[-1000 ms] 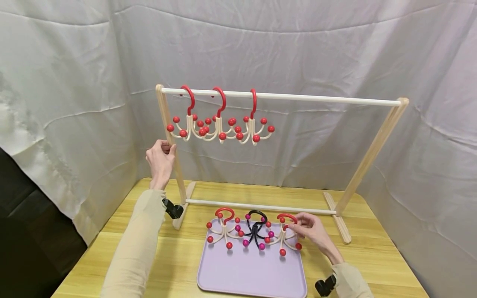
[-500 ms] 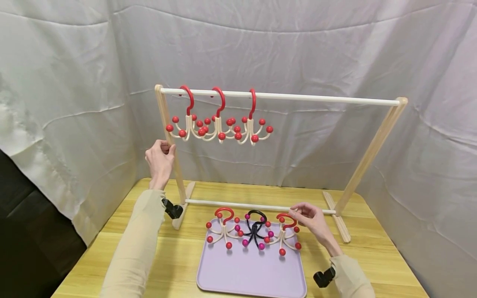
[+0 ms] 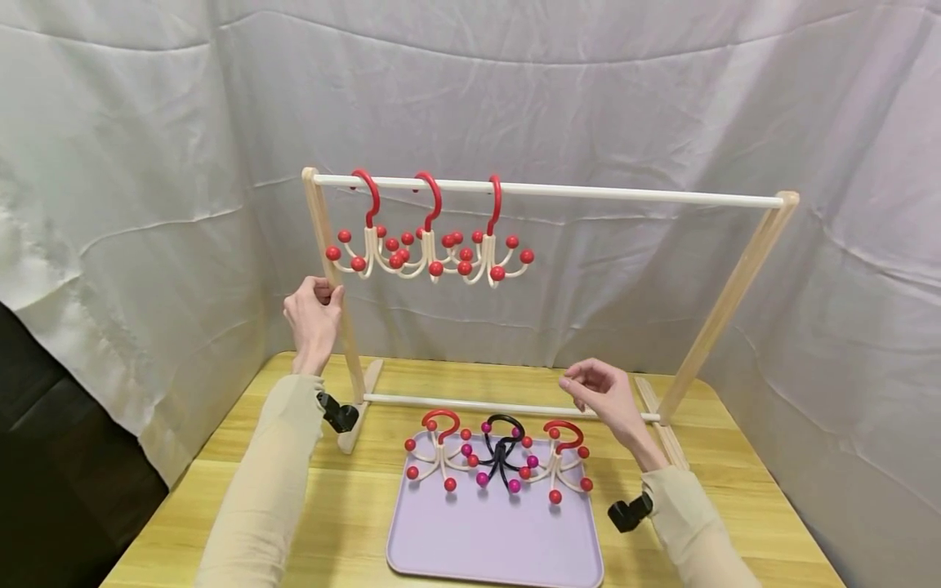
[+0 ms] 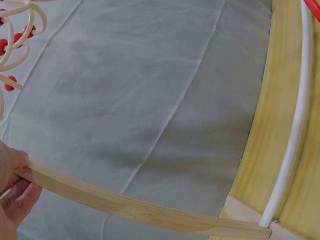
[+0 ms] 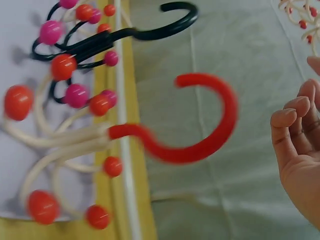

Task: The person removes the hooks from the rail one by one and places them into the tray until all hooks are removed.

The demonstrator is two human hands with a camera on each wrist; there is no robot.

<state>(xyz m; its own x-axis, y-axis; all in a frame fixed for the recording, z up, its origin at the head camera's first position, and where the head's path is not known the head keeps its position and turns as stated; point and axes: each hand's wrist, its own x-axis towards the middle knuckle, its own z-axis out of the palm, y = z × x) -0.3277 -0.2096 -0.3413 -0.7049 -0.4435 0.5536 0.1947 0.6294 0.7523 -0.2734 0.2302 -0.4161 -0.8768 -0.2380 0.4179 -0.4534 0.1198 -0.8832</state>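
My left hand point(image 3: 314, 322) grips the left wooden post of the rack point(image 3: 322, 220); in the left wrist view thumb and fingers lie on either side of the post point(image 4: 100, 197). My right hand point(image 3: 603, 396) is in the air above the tray's back right corner, fingers loosely bent, holding nothing. Below it stands a cream hanger with a red hook point(image 3: 564, 437) and red balls, nearest that hand and apart from it. Beside it are a black hanger point(image 3: 501, 453) with magenta balls and another red-hooked hanger point(image 3: 441, 457), all on the lilac tray point(image 3: 492, 539).
Three red-hooked hangers hang from the rack's white top rail point(image 3: 625, 193), toward its left end. A white lower bar point(image 3: 478, 404) runs behind the tray. Grey cloth point(image 3: 559, 98) encloses the back and sides of the wooden table point(image 3: 720, 490).
My right hand has let go of the right hanger's red hook and risen away from it. The left hand stays on the post.
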